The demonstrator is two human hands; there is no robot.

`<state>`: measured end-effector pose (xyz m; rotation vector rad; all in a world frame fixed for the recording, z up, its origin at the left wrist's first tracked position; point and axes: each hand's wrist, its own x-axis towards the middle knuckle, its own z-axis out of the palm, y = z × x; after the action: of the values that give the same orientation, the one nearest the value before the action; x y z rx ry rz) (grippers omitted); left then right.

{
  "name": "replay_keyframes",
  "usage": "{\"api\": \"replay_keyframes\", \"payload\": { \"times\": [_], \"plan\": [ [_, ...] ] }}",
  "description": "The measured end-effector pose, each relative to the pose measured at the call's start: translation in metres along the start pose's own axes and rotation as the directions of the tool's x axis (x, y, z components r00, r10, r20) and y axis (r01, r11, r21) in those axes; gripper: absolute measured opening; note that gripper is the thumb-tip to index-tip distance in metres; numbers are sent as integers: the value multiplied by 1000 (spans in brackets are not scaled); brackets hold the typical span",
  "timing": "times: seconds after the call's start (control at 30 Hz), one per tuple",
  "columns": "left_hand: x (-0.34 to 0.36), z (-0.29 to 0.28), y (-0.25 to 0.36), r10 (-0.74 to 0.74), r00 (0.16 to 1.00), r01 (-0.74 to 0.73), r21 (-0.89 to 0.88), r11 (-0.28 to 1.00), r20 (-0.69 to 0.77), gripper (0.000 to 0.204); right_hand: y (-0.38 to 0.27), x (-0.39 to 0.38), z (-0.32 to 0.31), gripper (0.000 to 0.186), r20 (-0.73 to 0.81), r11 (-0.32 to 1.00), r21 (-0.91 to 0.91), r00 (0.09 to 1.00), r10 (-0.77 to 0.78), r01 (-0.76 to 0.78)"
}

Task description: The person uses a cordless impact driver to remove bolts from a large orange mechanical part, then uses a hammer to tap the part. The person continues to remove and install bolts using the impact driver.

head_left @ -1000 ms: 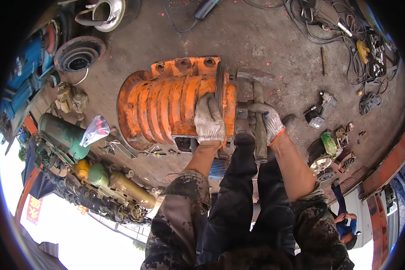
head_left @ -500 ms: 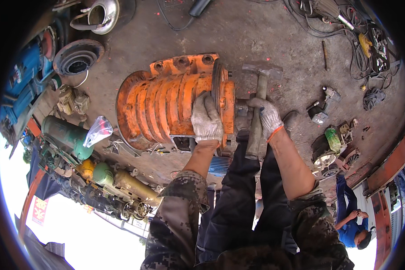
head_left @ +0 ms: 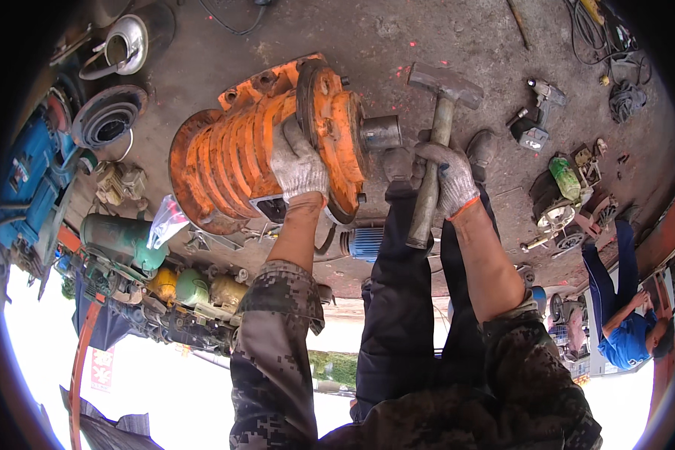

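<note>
An orange ribbed motor housing [head_left: 229, 161] lies on its side on the floor. Its flanged end is turned to the right, and a short steel shaft [head_left: 381, 133] sticks out of it. My left hand [head_left: 298, 161], in a worn whitish glove, grips the housing just behind the flange, its fingers bent over the ribs. In my gloved right hand [head_left: 451, 180] is a sledgehammer [head_left: 444, 120], held by its wooden handle with the steel head up and away from me. The hammer is apart from the shaft.
A cordless impact wrench [head_left: 541, 112] lies at right, near a green bottle [head_left: 564, 178] among machine parts. A metal kettle [head_left: 125, 45] and a round flanged part [head_left: 109, 116] stand at left. A blue ribbed motor [head_left: 366, 244] is beside my legs. Another person [head_left: 628, 341] is at far right.
My right hand and the hammer have come away from the shaft, which now shows. The housing appears more tilted, its flanged end turned more into view. My view has shifted.
</note>
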<state>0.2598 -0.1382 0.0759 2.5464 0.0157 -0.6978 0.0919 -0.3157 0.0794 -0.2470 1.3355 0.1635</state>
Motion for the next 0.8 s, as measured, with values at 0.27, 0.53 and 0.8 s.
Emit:
{"api": "replay_keyframes", "payload": {
  "times": [0.27,0.53,0.8],
  "plan": [
    [13,-1,-19,-6,1000,6,-24,1000,11,33,96,-23,-99,35,-144,987,-23,977,156,-161],
    [-1,4,28,-217,973,231,-324,917,81,47,215,15,-109,32,12,970,-155,982,191,-187],
    [-8,13,28,-170,984,172,-28,985,61,47,214,55,-101,37,108,950,-281,980,169,-133]
  ]
}}
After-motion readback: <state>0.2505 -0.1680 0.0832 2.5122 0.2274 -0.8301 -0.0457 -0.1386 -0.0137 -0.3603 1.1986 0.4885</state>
